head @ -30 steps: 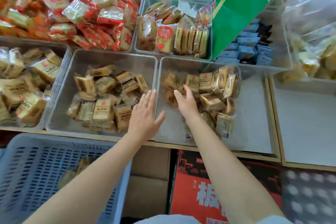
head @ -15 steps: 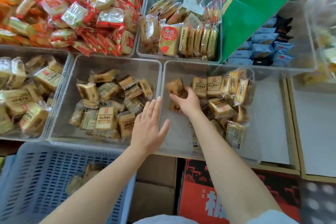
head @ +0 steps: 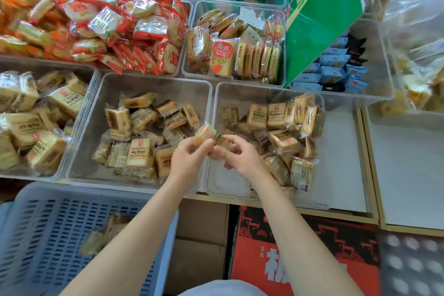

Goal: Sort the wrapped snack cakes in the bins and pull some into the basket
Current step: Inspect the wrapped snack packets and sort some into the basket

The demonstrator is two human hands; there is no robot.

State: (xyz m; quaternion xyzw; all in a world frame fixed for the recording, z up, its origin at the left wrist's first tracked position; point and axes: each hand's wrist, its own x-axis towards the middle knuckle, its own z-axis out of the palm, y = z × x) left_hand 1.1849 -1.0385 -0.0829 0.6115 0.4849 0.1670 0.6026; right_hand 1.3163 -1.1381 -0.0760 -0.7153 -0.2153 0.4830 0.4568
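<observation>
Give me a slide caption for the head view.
Both hands hold one wrapped cake above clear bins; blue basket waits below.

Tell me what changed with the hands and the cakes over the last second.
The right hand, which was reaching into the right-hand clear bin, has lifted out one wrapped snack cake. The left hand, open over the bins' divider before, has closed in and now pinches the same cake, held by both hands above the divider. The middle bin's cakes and the blue basket look unchanged.
</observation>
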